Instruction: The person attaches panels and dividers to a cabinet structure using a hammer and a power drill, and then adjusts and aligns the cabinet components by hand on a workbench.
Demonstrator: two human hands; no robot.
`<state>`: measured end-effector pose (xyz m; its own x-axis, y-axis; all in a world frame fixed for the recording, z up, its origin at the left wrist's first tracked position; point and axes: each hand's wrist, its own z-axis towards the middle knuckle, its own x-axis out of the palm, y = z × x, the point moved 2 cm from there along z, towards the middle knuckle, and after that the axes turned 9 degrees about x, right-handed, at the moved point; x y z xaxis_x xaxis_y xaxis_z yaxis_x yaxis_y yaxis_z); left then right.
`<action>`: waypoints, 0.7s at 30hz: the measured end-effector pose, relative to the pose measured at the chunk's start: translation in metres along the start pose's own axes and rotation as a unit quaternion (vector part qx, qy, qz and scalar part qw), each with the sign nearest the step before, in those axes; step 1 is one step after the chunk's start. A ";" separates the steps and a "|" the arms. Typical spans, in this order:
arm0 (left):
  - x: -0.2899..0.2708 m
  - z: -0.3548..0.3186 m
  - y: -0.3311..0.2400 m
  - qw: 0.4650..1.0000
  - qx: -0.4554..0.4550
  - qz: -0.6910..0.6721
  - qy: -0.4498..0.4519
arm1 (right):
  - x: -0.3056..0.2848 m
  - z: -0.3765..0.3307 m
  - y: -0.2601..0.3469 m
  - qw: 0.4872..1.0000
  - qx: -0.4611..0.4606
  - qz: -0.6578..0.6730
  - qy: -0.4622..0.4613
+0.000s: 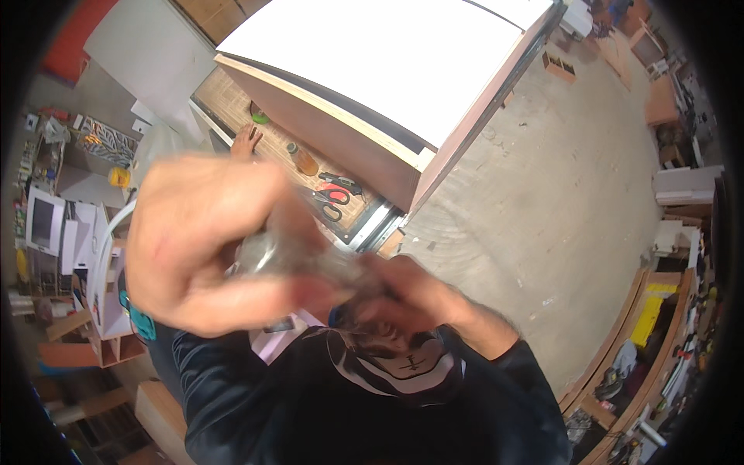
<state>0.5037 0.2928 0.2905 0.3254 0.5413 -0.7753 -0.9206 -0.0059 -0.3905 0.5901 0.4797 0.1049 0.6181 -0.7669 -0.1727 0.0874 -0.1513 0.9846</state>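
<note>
My left hand point(205, 240) is raised very close to the camera, thumb and fingers closed on a clear, shiny plastic thing point(260, 252). Motion blurs this thing, and its exact kind cannot be made out. Against its other end, in front of my chest, my right hand point(411, 291) is closed too, its fingertips smeared by motion. Beyond my hands, black-handled scissors point(333, 203) lie on the wooden work surface point(271, 159), beside a black and red tool point(339, 184). A glass jar of amber liquid point(304, 163) is a little farther off.
Another person's hand point(246, 139) rests on the work surface near a green round item point(260, 118). A large white-topped wooden cabinet point(372, 70) stands ahead. Cluttered shelves point(58, 209) line the left. At right, a wooden trough point(639, 333) holds tools on the concrete floor point(542, 209).
</note>
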 end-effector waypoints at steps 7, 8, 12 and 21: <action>0.105 -0.013 0.097 0.950 -0.176 -0.112 -0.232 | -0.102 -0.023 0.038 0.911 -0.235 0.202 -0.273; 0.126 -0.020 0.108 0.950 -0.235 -0.045 -0.201 | -0.117 -0.021 0.048 0.925 -0.233 0.199 -0.226; 0.204 -0.042 0.108 0.892 -0.292 -0.173 -0.300 | -0.137 0.013 0.056 0.948 -0.126 0.075 -0.284; 0.236 -0.050 0.108 0.876 -0.294 -0.148 -0.353 | -0.141 0.066 0.040 0.972 -0.056 -0.046 -0.224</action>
<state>0.4915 0.3781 0.0410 0.1257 0.9759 -0.1784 -0.4812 -0.0973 -0.8712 0.4550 0.5408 0.1669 0.2030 -0.9518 -0.2301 0.2266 -0.1829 0.9567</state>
